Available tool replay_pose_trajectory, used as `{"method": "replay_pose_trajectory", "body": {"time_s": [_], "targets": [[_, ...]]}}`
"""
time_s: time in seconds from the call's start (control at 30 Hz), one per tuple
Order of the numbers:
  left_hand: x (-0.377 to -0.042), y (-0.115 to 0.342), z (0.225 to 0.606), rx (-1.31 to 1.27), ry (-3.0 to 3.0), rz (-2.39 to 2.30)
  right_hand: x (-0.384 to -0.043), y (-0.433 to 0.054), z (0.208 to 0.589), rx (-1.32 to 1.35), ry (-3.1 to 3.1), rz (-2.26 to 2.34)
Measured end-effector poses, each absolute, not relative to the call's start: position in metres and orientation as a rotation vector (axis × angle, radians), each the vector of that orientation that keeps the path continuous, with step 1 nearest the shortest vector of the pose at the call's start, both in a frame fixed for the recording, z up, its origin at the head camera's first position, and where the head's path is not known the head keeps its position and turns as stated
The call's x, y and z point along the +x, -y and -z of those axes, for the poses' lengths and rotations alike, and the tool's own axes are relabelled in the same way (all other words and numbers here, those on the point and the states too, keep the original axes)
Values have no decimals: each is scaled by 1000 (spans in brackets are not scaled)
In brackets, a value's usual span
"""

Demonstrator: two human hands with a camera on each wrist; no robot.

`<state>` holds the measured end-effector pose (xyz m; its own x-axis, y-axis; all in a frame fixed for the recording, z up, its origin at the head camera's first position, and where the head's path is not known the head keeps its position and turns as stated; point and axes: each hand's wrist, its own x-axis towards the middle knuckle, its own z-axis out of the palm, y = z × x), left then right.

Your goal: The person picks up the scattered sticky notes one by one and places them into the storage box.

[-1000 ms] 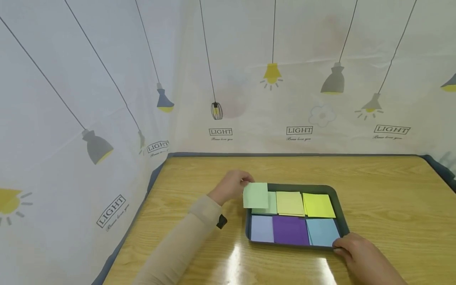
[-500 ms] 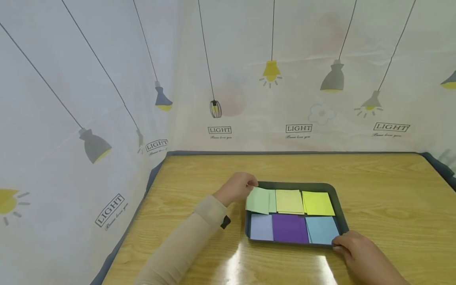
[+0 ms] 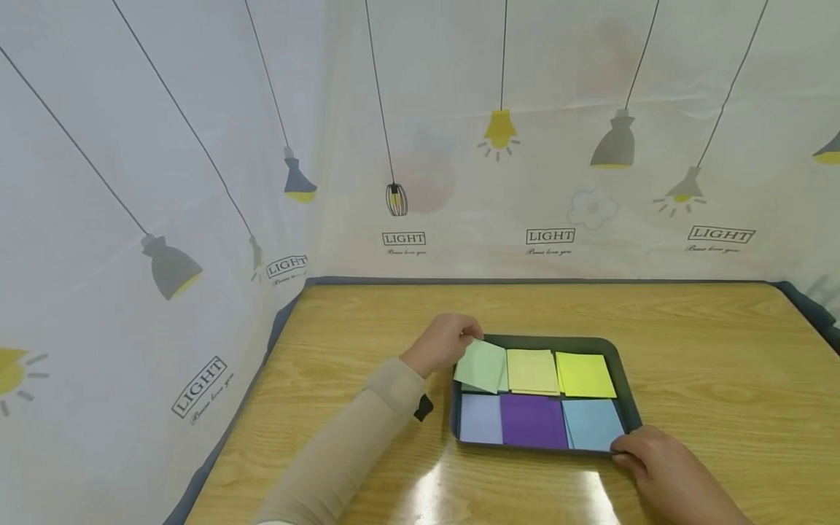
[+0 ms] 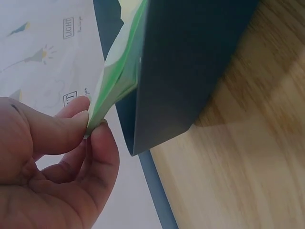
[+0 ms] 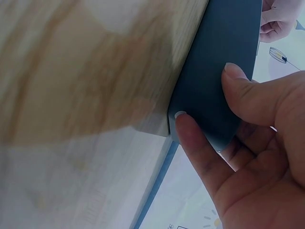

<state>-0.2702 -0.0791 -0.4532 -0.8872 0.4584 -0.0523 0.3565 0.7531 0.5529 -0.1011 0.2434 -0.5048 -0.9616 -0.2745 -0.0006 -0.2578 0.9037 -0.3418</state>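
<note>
A dark grey-green tray (image 3: 625, 379) on the table holds square sticky notes in two rows. At its back left corner my left hand (image 3: 445, 341) pinches the edge of a pale green sticky note (image 3: 481, 367), which lies tilted over another green one. In the left wrist view, the thumb and fingertips hold the green paper (image 4: 107, 90) just beyond the tray wall (image 4: 167, 86); several layers fan out there. My right hand (image 3: 663, 463) grips the front right corner of the tray. The right wrist view has its thumb and a fingertip against the outer wall (image 5: 209, 71).
Beside the green notes lie cream (image 3: 531, 370) and bright yellow notes (image 3: 586, 375). The front row has lavender (image 3: 481, 419), purple (image 3: 533, 421) and light blue notes (image 3: 593, 424). A lamp-patterned cloth (image 3: 459, 255) surrounds the wooden table (image 3: 367, 313).
My left hand has moved slightly right and brought the pale green note from above the tray's left edge down over the green notes. The right hand has stayed on the tray corner.
</note>
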Motion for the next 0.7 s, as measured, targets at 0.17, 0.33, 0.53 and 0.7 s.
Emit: {"method": "replay_pose_trajectory", "body": {"time_s": [0.17, 0.33, 0.53, 0.7], "targets": [[-272, 76, 456, 629, -2747, -880, -101, -244, 505, -418, -3020, 529], [-274, 71, 463, 649, -2782, -841, -101, -243, 504, -413, -3021, 529], [-272, 65, 477, 704, -2851, -690, -100, -243, 504, -411, -3018, 518], [-269, 62, 486, 730, -2970, -484, -100, -244, 505, -435, -3037, 525]]}}
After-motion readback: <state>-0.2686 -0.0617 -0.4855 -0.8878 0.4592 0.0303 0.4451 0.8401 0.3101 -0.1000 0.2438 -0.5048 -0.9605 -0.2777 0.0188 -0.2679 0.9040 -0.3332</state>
